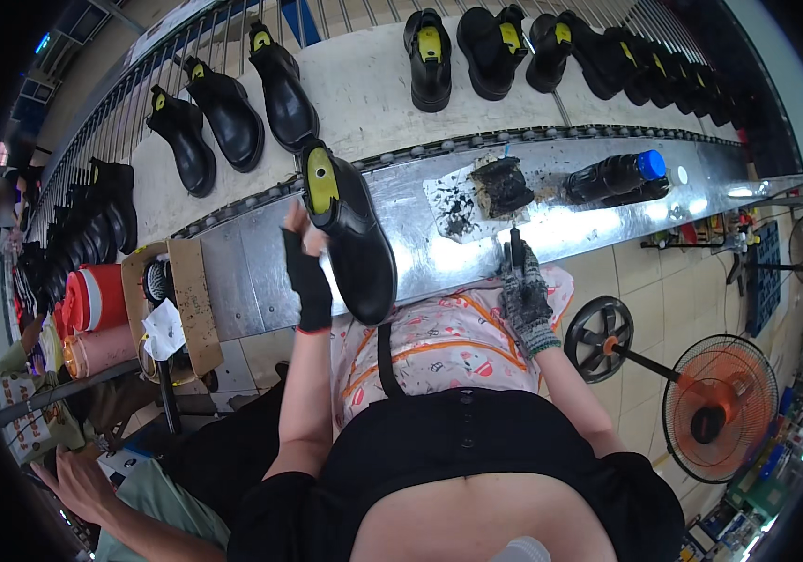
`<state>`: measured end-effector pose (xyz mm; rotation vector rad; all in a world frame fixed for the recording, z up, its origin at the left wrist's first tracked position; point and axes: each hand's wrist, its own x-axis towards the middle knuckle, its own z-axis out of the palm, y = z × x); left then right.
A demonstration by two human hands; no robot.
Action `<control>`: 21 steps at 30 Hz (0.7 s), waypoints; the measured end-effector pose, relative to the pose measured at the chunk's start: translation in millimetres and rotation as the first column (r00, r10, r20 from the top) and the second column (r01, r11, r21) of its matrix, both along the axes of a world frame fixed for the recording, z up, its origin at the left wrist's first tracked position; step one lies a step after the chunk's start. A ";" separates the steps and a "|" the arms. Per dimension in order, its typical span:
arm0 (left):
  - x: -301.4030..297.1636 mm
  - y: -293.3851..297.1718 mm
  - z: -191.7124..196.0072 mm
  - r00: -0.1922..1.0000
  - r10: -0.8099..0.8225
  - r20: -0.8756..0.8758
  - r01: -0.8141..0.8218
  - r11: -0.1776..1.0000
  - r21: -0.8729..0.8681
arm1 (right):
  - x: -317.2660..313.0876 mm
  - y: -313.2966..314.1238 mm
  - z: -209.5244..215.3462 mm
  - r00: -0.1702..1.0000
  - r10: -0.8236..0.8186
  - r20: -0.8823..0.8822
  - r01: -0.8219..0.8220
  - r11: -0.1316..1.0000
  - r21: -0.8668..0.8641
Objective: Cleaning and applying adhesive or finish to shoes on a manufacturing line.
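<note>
Black leather ankle boot with a yellow-green insole (355, 239): from my remote seat I find it at the near edge of the shiny metal bench (252, 298), left of the middle, with its toe reaching past that edge and its opening facing the far edge. A small round pale mark shows on the insole, too small for me to read.

The left hand (306, 258), in a black fingerless glove, is against the boot's left side; its fingers are partly hidden behind the boot, so I cannot tell whether they are clamped on it. The right hand (525, 304), in a grey knitted glove, is over the near edge, fingers closed around a slim dark-handled tool (516, 248) that points toward the far edge.

Just beyond the tool I see a blackened square block (503, 187) on a white sheet spattered with black (456, 208). Farther right is a dark bottle with a blue cap (608, 178); I can make out no label on it. Past the far edge, similar black boots (490, 51) stand on a pale conveyor surface (364, 84). At the left end is an open brown cardboard box (197, 304). Orange lettering marks a pale package (27, 426) at the lower left.
</note>
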<state>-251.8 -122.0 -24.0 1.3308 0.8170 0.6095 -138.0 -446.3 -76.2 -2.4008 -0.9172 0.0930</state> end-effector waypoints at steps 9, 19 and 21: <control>108.6 102.5 -11.9 0.860 -0.504 0.078 0.509 0.841 -0.182 | 6.4 8.9 7.3 0.364 0.000 -0.931 0.636 0.730 0.249; 89.4 77.1 53.0 0.502 -0.709 0.496 0.607 0.697 0.382 | -11.6 27.1 44.3 0.268 0.071 -0.961 0.858 0.436 0.272; 91.3 65.3 71.0 0.291 -0.790 0.540 0.609 0.589 0.532 | -10.2 33.1 45.7 0.238 0.025 -0.971 0.881 0.414 0.227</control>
